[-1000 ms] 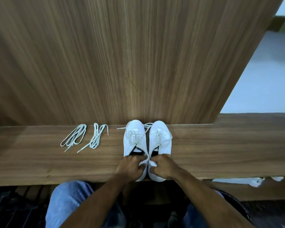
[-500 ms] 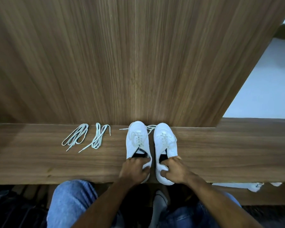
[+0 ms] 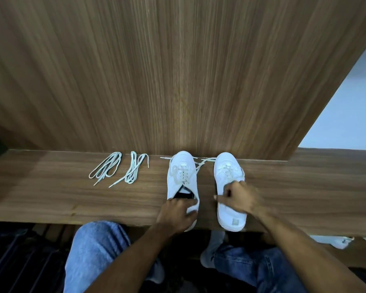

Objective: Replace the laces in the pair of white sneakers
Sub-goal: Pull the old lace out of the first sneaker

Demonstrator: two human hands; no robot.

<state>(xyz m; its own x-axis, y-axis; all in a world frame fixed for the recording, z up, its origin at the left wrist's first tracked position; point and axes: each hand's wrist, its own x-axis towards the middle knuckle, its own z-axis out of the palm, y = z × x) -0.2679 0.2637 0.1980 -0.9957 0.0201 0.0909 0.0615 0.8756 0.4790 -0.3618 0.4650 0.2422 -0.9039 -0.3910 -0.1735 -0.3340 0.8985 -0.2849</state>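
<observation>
Wooden shelf [image 3: 304,187]: left hand [image 3: 175,212] grips left sneaker [image 3: 182,176] heel, right hand [image 3: 238,197] fingers curled on right sneaker [image 3: 228,172], likely parting pair; spare laces [image 3: 118,171] staged nearby.

The 2 sneakers [image 3: 182,176] [image 3: 228,176] are showing plain white, uppers and laces alike, and the left one is showing a black lining at its opening. The 2 loose bundles of laces [image 3: 106,170] [image 3: 134,169] are looking pale mint-white. The counter [image 3: 51,193] and the wall panel [image 3: 178,70] behind it are showing brown wood grain in fine streaks. The jeans [image 3: 93,254] are showing blue denim, paler on the left leg.
</observation>
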